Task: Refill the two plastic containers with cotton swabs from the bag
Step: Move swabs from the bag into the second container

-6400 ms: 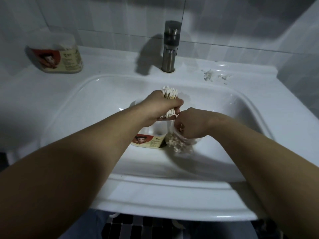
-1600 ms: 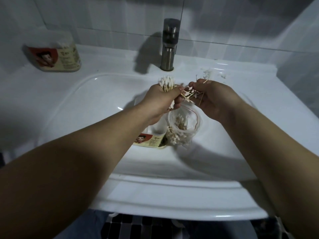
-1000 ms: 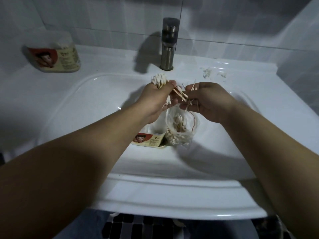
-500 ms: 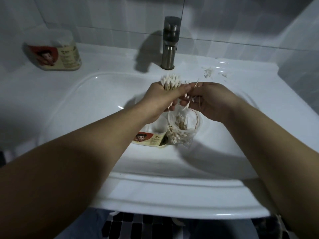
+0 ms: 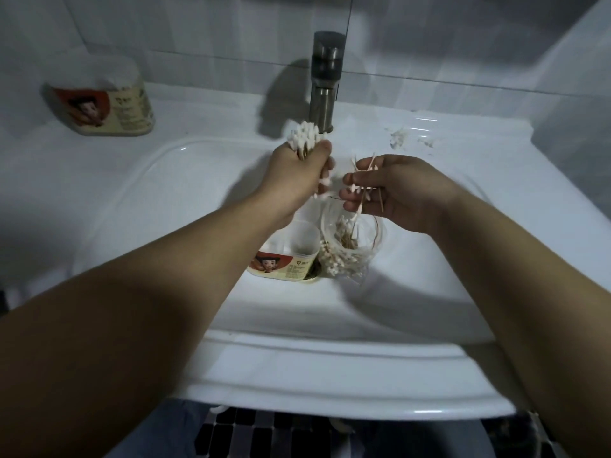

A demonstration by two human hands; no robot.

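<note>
Above the bag (image 5: 351, 251), swabs (image 5: 304, 138) in both hands (image 5: 297, 180) (image 5: 401, 193)

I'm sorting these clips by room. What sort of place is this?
Most likely a bathroom: a white ceramic washbasin, a metal tap standing on its back ledge, and a white tiled wall right behind.

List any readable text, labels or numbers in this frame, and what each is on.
Nothing here can be read outright.
On the container on the counter: label with a red panel, a cartoon face and small print on beige, too blurred to read.
On the container in the basin: a label of the same look, print too small and blurred to read.
On the faucet and the bag: no markings visible.
</note>
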